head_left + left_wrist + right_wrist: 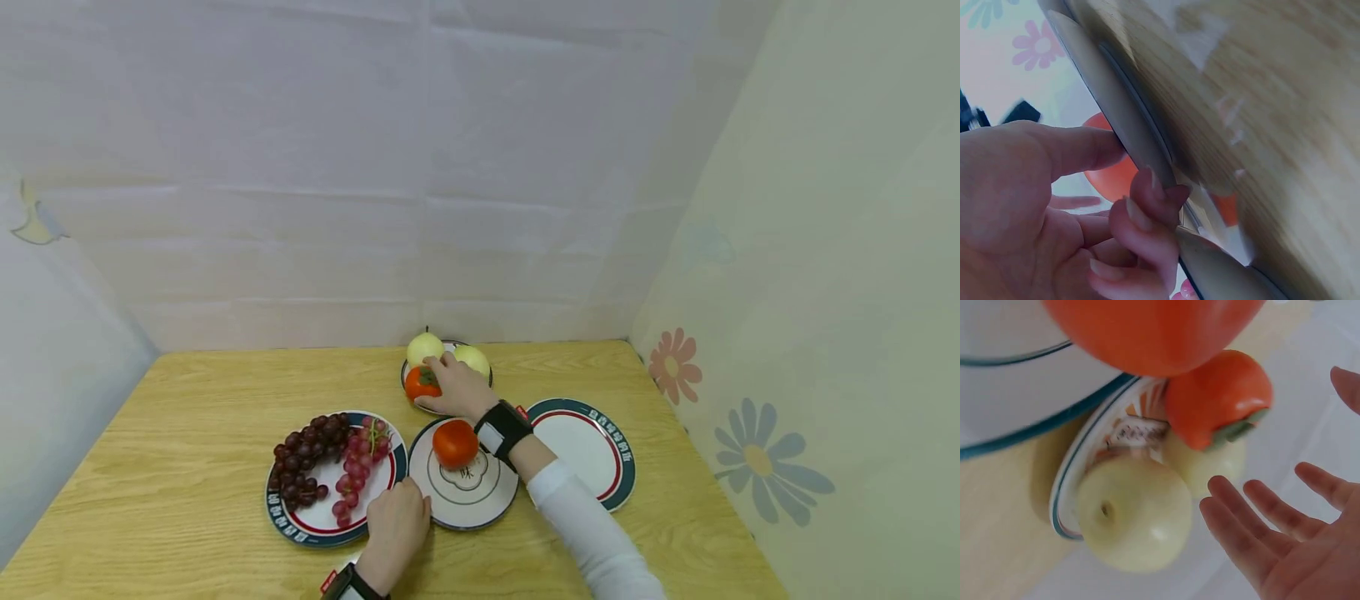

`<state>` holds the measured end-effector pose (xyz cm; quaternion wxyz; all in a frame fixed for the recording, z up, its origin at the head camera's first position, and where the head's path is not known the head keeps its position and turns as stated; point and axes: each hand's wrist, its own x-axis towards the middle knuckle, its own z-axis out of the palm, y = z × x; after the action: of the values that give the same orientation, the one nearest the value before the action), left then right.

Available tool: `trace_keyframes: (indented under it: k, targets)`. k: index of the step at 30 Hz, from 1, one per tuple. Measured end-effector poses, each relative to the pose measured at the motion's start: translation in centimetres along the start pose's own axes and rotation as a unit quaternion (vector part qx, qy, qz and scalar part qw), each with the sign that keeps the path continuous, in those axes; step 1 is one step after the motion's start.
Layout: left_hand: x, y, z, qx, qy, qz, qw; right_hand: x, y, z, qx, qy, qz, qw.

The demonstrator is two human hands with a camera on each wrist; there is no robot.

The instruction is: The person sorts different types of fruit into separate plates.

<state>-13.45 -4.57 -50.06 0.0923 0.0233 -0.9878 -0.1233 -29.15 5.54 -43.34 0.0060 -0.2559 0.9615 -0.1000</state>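
Note:
My right hand (459,390) reaches over a small patterned bowl (1060,494) at the back, its fingers beside an orange persimmon (418,383). In the right wrist view its fingers (1235,531) are spread, apart from that persimmon and from the pale yellow pears (1135,515). A second persimmon (455,443) sits on the middle white plate (480,508), left of my right wrist. Loosely curled, my left hand (397,518) rests low between the middle plate and the grape plate (330,540). The left wrist view shows the thumb (1079,150) against a plate rim.
Dark grapes (300,458) and a bunch of red grapes (360,467) lie on the left plate. Another blue-rimmed plate (577,450) stands at the right, partly behind my right forearm. A pale sheet (337,167) hangs behind the wooden table (172,475).

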Motion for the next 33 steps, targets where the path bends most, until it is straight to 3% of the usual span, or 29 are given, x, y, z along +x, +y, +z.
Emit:
trace_keyframes:
  k: [4, 9, 13, 16, 20, 26, 29, 33]
  targets:
    - [0.2, -0.1, 0.0, -0.003, -0.011, 0.0, 0.9999, 2.4, -0.4, 1.8, -0.013, -0.018, 0.031, 0.999]
    - [0.3, -0.2, 0.0, -0.006, -0.024, 0.003, 0.9997, 3.8, -0.6, 3.2, -0.017, -0.037, 0.053, 0.998]
    - [0.5, -0.4, -0.1, -0.008, -0.031, 0.006, 0.9995, 4.0, -0.4, 2.9, 0.01, -0.029, 0.041, 0.999]
    - [0.7, -0.4, -0.2, -0.014, -0.042, 0.007, 0.999, 3.4, -0.3, 1.6, 0.015, -0.023, 0.026, 0.999]
    - [0.6, -0.1, -0.2, -0.016, -0.047, 0.006, 0.9987, 0.7, -0.2, -1.5, 0.029, -0.016, -0.003, 0.999]
    - [0.5, 0.2, -0.1, -0.02, -0.052, 0.006, 0.9984, -6.6, 0.8, -4.8, 0.027, -0.026, -0.038, 0.999]
    - [0.6, 0.1, -0.2, -0.013, -0.045, 0.002, 0.9989, -9.7, 1.2, -4.7, 0.009, -0.044, -0.06, 0.997]
    - [0.7, -0.2, -0.3, -0.007, -0.044, -0.001, 0.999, -12.0, 1.6, -2.4, -0.034, -0.069, -0.093, 0.993]
